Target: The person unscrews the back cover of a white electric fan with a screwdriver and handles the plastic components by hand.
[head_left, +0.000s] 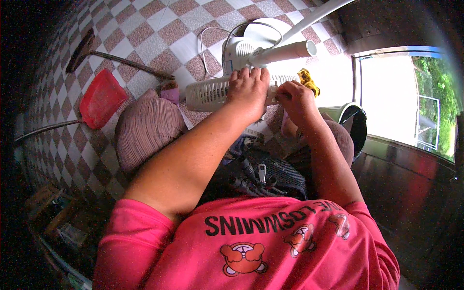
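A cream plastic fan lies on its side in front of me between my knees. Its slotted fan guard point(208, 94) is edge-on to me. Over the top of the guard's rim lies my left hand point(249, 89), its fingers bent round it. My right hand point(295, 95) is closed at the same rim, just to the right, with thumb and fingers pinched together; its fingertips partly hide the spot they hold. Behind the guard are the motor housing point(237, 50) and a short round tube point(292, 52). The blades cannot be made out.
A red dustpan point(102, 99) and a long-handled floor tool point(125, 63) lie on the checkered tiles at left. A power cord point(202, 46) loops beside the white round base point(266, 29). Yellow cloth point(309, 83) and a black-lined bucket point(356, 128) are at right, near a bright opening.
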`<state>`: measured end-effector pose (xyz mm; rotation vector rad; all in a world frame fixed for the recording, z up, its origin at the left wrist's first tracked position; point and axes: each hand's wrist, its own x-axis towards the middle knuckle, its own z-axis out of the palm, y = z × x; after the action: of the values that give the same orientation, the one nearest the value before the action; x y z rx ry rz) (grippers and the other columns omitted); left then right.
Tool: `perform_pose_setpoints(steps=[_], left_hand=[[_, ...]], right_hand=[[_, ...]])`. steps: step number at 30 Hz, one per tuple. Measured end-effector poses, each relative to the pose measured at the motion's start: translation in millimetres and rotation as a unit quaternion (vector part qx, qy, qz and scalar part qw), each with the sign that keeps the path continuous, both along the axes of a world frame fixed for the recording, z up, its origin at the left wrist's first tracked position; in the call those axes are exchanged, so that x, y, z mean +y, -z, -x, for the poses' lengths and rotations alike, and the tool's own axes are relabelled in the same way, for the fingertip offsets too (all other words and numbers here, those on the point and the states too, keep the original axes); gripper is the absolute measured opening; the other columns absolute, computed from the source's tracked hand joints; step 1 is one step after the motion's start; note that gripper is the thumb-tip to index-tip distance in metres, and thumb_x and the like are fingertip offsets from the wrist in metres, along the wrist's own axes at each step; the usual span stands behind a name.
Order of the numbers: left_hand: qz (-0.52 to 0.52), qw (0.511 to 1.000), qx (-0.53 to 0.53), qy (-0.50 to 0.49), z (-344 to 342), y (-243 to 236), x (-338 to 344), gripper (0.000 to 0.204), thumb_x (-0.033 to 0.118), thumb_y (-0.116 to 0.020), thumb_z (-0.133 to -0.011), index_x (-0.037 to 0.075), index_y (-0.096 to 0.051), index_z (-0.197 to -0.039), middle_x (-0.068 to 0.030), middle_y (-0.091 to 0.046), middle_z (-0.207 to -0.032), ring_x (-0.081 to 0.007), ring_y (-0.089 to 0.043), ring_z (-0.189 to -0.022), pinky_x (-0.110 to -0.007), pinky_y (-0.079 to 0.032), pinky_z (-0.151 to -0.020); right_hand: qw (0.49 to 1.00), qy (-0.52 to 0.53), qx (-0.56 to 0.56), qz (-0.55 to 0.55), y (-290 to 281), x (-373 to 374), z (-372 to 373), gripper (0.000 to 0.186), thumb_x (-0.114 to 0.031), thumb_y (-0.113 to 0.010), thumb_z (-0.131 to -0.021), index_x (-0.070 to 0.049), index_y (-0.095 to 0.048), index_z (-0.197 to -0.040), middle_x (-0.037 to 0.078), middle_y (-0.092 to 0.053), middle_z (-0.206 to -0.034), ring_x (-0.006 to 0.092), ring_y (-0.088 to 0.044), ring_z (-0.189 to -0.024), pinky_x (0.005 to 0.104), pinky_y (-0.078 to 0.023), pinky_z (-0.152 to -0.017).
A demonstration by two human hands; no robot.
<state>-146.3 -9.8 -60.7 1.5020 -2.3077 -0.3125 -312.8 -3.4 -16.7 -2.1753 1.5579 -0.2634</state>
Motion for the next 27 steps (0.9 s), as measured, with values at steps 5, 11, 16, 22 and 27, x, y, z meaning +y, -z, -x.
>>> perform_pose_setpoints(steps=[5,11,16,22,27], left_hand=[[-0.017,1.000,-0.019,0.000,2.2,-2.5,-0.7,0.050,0.010,-0.063,-0.076,0.002,-0.048,-0.122,-0.0123,-0.055,-0.113,-0.0284,-0.051,-0.109,-0.043,-0.038,-0.093],[-0.037,0.999,-0.015,0.003,0.5,-4.5,0.3,0.051,0.010,-0.062,-0.078,0.002,-0.047,-0.126,-0.0127,-0.055,-0.115,-0.0282,-0.051,-0.112,-0.042,-0.038,-0.095],[-0.038,0.999,-0.017,-0.005,1.9,-5.1,1.5,0.052,0.010,-0.061,-0.079,0.002,-0.046,-0.128,-0.0131,-0.055,-0.117,-0.0282,-0.050,-0.113,-0.042,-0.037,-0.096],[-0.057,0.998,-0.019,0.001,1.2,-6.5,0.9,0.052,0.011,-0.059,-0.080,0.002,-0.044,-0.130,-0.0127,-0.054,-0.120,-0.0281,-0.049,-0.115,-0.042,-0.037,-0.098],[-0.043,0.999,-0.013,-0.003,2.1,-3.1,2.0,0.052,0.012,-0.059,-0.082,0.003,-0.043,-0.131,-0.0124,-0.053,-0.122,-0.0285,-0.048,-0.118,-0.043,-0.036,-0.099]], right_hand=[[0.997,0.043,-0.058,0.004,7.8,0.5,4.3,0.011,-0.007,-0.070,-0.079,-0.001,-0.066,-0.087,0.012,-0.067,-0.085,0.0243,-0.066,-0.078,0.0333,-0.052,-0.071],[0.997,0.005,-0.055,0.044,4.7,3.5,2.1,0.010,-0.007,-0.069,-0.080,-0.001,-0.066,-0.088,0.012,-0.067,-0.085,0.0235,-0.066,-0.077,0.0330,-0.052,-0.071],[0.994,0.061,-0.085,0.027,8.1,3.2,-0.1,0.005,-0.008,-0.066,-0.081,-0.004,-0.065,-0.085,0.013,-0.064,-0.083,0.0326,-0.064,-0.077,0.0378,-0.052,-0.069],[0.996,0.047,-0.071,0.011,4.3,3.2,-5.0,0.007,-0.010,-0.063,-0.084,-0.004,-0.063,-0.083,0.012,-0.063,-0.084,0.0319,-0.064,-0.081,0.0387,-0.052,-0.072],[0.999,-0.006,0.014,0.029,1.0,-1.1,-5.5,0.009,-0.014,-0.061,-0.084,-0.005,-0.063,-0.081,0.011,-0.062,-0.086,0.0303,-0.063,-0.084,0.0386,-0.052,-0.075]])
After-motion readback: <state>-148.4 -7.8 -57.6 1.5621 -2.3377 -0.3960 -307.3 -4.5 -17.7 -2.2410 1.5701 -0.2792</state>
